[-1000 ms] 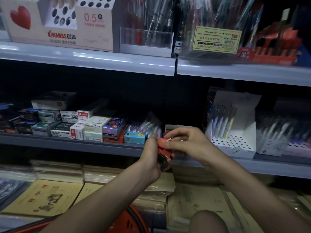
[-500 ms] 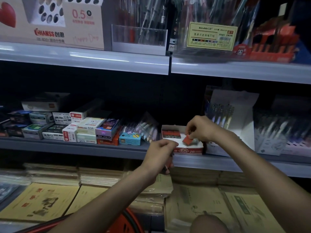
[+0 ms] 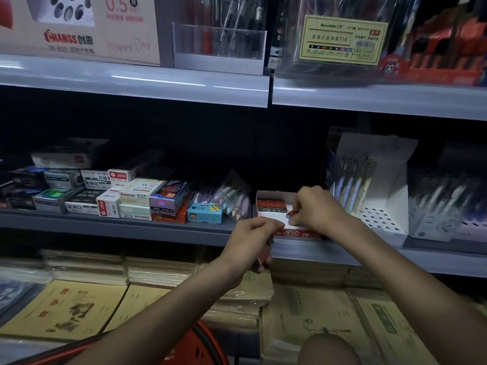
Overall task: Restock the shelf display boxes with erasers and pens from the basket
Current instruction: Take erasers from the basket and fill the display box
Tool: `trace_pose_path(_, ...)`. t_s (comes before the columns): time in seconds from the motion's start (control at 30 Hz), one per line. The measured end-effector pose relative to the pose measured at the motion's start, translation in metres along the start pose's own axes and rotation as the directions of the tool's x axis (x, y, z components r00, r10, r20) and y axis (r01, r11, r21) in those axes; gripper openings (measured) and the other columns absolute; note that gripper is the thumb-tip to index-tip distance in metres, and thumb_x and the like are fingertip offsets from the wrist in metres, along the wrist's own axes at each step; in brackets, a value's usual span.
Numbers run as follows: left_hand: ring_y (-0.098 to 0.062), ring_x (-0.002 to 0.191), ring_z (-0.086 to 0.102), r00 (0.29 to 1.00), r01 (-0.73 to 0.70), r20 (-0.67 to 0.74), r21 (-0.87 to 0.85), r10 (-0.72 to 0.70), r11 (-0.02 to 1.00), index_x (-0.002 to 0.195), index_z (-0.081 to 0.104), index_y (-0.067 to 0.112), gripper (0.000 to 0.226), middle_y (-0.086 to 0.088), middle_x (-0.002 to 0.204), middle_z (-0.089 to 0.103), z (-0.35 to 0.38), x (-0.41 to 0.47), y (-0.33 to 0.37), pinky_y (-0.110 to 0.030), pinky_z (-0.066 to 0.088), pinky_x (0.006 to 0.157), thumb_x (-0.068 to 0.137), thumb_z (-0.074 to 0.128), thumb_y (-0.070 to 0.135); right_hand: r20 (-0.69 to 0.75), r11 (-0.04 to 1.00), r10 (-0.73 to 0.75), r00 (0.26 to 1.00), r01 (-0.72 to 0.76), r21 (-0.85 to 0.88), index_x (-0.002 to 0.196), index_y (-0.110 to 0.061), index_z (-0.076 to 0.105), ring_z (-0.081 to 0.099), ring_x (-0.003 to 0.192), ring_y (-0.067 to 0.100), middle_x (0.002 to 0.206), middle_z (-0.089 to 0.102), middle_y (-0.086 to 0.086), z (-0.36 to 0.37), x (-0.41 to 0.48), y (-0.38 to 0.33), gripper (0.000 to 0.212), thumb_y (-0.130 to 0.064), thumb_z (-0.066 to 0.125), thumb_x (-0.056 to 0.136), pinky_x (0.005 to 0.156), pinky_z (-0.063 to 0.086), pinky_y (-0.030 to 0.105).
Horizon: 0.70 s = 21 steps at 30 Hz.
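Head view: your right hand has carried one red eraser away from your left hand into the display box at centre right and pinches it low inside, near the back row. Your left hand keeps gripping the spare erasers below the shelf edge, so more placements remain.

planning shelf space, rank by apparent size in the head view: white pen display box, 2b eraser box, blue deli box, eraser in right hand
1. white pen display box
2. 2B eraser box, partly hidden
3. blue deli box
4. eraser, mostly covered by right hand
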<state>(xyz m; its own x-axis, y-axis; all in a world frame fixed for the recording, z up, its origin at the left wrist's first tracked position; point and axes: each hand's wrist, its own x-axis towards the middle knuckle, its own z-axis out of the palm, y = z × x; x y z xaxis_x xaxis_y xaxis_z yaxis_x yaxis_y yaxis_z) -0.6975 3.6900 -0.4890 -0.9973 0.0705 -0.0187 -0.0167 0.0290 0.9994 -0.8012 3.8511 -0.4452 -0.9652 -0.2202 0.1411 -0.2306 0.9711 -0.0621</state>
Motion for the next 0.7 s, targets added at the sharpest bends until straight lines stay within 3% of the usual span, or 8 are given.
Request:
trace_pose_path(0.13,-0.014,0.050,0.054,1.000,0.008,-0.006,-0.024,-0.008,1.000,0.110,0.073,0.015,0.021,-0.009,0.080,0.053,0.000,0.002,-0.002,-0.021,0.037,0.038,0.102,0.059,0.028,-0.090,0.998,0.019,0.996,-0.024,-0.056,0.104,-0.012,0.074,0.069,0.094,0.031,0.100,0.071,0.010,0.010,-0.001,-0.005,0.022,-0.028,0.077,0.089,0.070,0.050,0.036)
trace_pose_path(0.2,-0.015,0.050,0.054,1.000,0.017,-0.003,-0.032,-0.017,0.999,0.110,0.074,0.015,0.021,-0.007,0.076,0.052,-0.001,0.002,-0.001,-0.021,0.036,0.038,0.101,0.060,0.028,-0.109,0.994,0.001,0.994,-0.014,-0.112,0.106,-0.014,0.074,0.069,0.096,0.032,0.103,0.071,0.010,0.012,0.001,-0.006,0.015,-0.018,0.073,0.092,0.069,0.047,0.035)
trace_pose_path(0.3,-0.017,0.052,0.054,0.999,0.022,0.026,-0.025,-0.021,0.999,0.110,0.076,0.021,0.020,-0.008,0.077,0.053,-0.006,0.002,-0.002,-0.020,0.036,0.040,0.102,0.059,0.028,-0.130,0.988,-0.011,0.991,-0.009,-0.151,0.105,-0.019,0.075,0.069,0.097,0.033,0.104,0.071,0.008,0.013,0.006,-0.006,0.021,-0.007,0.068,0.090,0.069,0.044,0.035)
trace_pose_path(0.57,-0.015,0.053,0.058,0.995,0.068,0.072,0.025,-0.070,0.997,0.113,0.076,0.026,0.022,-0.014,0.092,0.063,-0.014,0.002,-0.002,-0.023,0.037,0.040,0.100,0.061,0.035,-0.128,0.994,0.002,0.992,-0.017,-0.113,0.097,-0.022,0.076,0.067,0.088,0.033,0.091,0.068,0.006,0.016,0.017,-0.004,0.027,-0.002,0.060,0.088,0.065,0.042,0.035)
trace_pose_path(0.7,-0.013,0.052,0.056,0.977,0.210,0.077,-0.129,-0.201,0.969,0.119,0.074,0.019,0.038,-0.004,0.075,0.058,-0.015,-0.002,0.008,-0.020,0.035,0.039,0.100,0.057,0.047,-0.164,0.996,-0.025,0.986,0.011,-0.086,0.101,-0.024,0.075,0.067,0.090,0.032,0.096,0.070,0.005,0.006,0.006,-0.006,0.026,-0.005,0.061,0.090,0.066,0.042,0.034)
